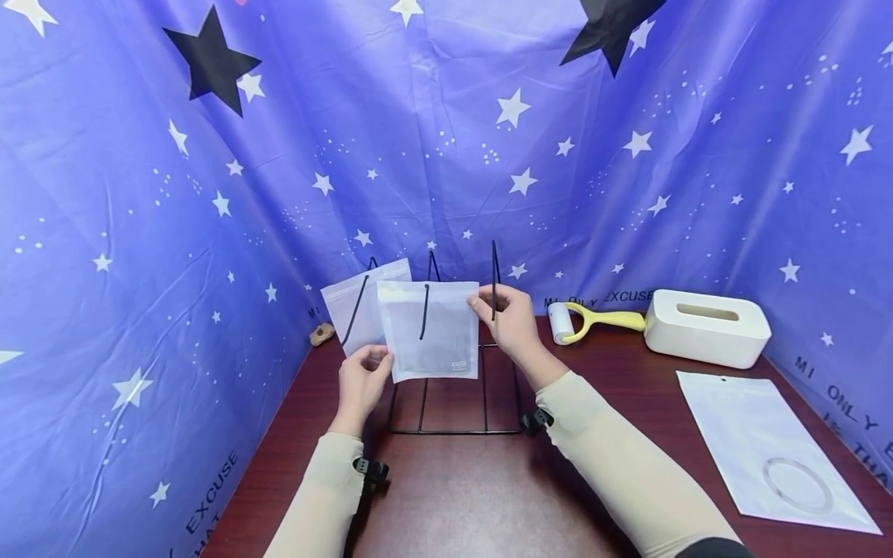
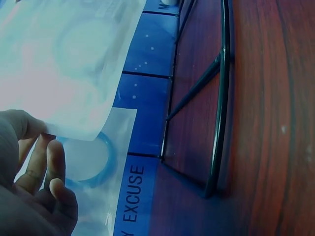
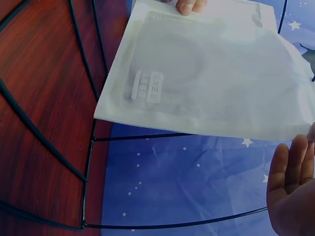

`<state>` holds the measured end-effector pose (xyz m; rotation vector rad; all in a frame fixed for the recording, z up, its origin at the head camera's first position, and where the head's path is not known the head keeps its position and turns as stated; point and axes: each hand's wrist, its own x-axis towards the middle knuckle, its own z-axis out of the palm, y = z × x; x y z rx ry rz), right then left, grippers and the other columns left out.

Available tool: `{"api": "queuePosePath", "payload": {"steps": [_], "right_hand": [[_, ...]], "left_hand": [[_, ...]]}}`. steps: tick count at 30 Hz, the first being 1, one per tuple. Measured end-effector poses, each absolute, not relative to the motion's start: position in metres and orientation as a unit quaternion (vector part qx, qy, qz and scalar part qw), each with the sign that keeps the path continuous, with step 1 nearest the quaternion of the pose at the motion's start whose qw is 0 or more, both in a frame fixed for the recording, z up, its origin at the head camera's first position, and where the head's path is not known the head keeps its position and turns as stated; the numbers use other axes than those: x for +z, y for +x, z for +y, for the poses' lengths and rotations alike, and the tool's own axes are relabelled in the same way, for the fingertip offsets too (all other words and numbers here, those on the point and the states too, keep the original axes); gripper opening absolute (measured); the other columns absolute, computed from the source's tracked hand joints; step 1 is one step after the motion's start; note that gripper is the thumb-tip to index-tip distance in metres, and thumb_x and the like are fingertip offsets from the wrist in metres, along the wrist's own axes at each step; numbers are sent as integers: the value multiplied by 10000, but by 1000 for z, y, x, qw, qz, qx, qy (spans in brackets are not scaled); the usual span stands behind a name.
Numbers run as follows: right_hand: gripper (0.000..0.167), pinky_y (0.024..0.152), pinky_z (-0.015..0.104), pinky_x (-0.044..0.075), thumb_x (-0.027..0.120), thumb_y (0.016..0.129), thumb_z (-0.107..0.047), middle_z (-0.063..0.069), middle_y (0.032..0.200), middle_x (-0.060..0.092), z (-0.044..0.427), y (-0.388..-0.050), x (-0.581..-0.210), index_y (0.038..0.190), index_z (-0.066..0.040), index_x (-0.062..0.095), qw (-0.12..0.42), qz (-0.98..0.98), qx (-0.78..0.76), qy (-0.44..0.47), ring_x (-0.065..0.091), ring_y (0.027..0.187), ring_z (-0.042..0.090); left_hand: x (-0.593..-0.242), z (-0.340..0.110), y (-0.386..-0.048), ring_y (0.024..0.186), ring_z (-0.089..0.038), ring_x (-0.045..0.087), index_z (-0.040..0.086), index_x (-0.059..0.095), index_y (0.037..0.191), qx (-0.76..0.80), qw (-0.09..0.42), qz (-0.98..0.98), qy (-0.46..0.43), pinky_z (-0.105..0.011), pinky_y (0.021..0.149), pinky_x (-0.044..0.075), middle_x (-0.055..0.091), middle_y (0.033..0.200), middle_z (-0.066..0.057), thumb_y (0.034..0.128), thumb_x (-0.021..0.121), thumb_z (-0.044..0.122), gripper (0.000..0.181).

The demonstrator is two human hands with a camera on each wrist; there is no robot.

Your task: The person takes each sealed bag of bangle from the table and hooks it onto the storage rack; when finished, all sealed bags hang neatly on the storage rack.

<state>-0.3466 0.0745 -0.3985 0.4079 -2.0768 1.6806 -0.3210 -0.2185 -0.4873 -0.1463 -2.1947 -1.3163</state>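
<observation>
A white zip pouch (image 1: 446, 341) hangs from the middle hook of a black wire rack (image 1: 453, 432). My left hand (image 1: 363, 384) pinches its lower left corner between thumb and fingers. At its upper right edge, my right hand (image 1: 512, 322) grips the pouch between thumb and fingertips, behind the right hook (image 1: 494, 271). A second white pouch (image 1: 338, 302) hangs tilted on the left hook, partly hidden by the first. In the left wrist view a ring shape shows through this rear pouch (image 2: 93, 211). Small printed labels mark the front pouch (image 3: 197, 93) in the right wrist view.
Right of the rack lies a lint roller (image 1: 610, 319) with a yellow handle, against a white tissue box (image 1: 705, 341). Nearer, a flat white pouch (image 1: 732, 418) holds a ring. A small tan object (image 1: 322, 335) sits at the left edge. Star-patterned blue cloth (image 1: 418, 155) surrounds the table.
</observation>
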Motion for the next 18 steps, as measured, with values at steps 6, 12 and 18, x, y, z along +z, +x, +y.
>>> {"api": "queuePosePath", "payload": {"steps": [6,12,18], "right_hand": [[249,675,294,505,839,913,-330,33,881,770,73,-358,-399,999,-99,809,216,-743,622,124,672,790,179],[266,704,298,528,838,916,-325,61,913,766,72,-366,-398,1022,-83,810,217,-736,631,112,679,822,190],[238,654,253,530,840,916,-272,75,882,763,71,-372,-395,1011,-56,810,226,-723,643,112,685,743,152]], "left_hand": [[-486,-213,-329,719,-166,614,140,826,964,-491,290,-822,-21,-265,668,463,759,846,-13,913,808,151,55],[-484,-207,-337,759,-185,634,137,835,974,-502,290,-814,15,-266,703,471,752,833,-27,916,808,184,79],[-483,-201,-345,745,-180,644,145,845,975,-503,315,-804,30,-259,681,472,762,827,-12,916,813,190,81]]}}
